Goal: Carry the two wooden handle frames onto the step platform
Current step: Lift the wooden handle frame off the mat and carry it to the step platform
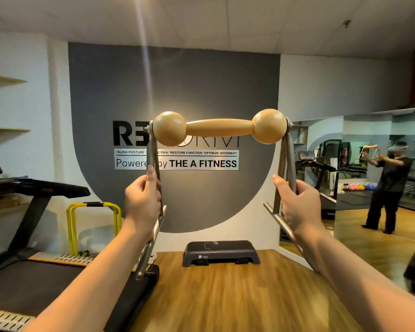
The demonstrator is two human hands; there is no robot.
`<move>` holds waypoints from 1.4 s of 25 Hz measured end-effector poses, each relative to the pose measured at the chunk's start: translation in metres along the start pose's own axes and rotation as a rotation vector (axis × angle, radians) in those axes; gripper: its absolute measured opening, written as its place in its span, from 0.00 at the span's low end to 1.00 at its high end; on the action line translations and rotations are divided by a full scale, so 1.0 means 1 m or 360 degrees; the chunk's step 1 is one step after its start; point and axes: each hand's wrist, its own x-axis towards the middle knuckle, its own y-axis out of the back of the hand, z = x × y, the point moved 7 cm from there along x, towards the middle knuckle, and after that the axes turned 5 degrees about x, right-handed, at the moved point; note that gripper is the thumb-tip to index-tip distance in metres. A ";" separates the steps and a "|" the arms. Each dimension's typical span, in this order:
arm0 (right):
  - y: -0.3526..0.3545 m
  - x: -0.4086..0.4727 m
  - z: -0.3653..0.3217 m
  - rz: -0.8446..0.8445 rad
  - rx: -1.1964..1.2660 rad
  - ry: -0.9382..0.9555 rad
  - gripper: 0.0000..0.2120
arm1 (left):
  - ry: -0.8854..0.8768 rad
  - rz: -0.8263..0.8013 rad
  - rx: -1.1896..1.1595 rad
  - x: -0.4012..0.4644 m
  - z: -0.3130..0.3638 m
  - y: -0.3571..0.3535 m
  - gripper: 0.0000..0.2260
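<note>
Both hands are raised in front of the camera, holding a handle frame (219,127) up at about head height. Its top is a pale wooden bar that swells into a round ball at each end, and from each ball metal legs run downward. The left hand (143,203) is closed around the left metal legs (153,159), thumb lying up along the metal. The right hand (297,204) is closed around the right metal legs (288,161) in the same way. On each side more than one metal strip seems to be stacked in the grip, so there may be two frames held together, but only one wooden bar can be made out. Metal foot bars stick out below each hand, slanting toward the camera.

Well below and beyond the frame, the dark step platform (220,252) sits on the wooden floor (225,295) against the wall, with nothing on top of it. A grey wall sign (176,159) with lettering is behind the wooden bar. A treadmill (34,271) stands at the left, with yellow hurdles (94,212) near the wall beside it. A mirror (381,176) on the right shows the person holding the frame out with both arms.
</note>
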 end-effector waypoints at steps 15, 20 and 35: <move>-0.110 0.301 0.236 0.0120 -0.0118 0.0004 0.25 | -0.0022 -0.0081 0.0003 0.299 -0.244 -0.193 0.23; -0.130 0.384 0.324 0.0135 -0.0100 0.0007 0.23 | -0.0061 -0.0074 0.0044 0.366 -0.319 -0.253 0.23; -0.192 0.685 0.575 -0.0130 -0.0097 -0.0096 0.19 | 0.0084 0.0229 0.0124 0.560 -0.539 -0.446 0.22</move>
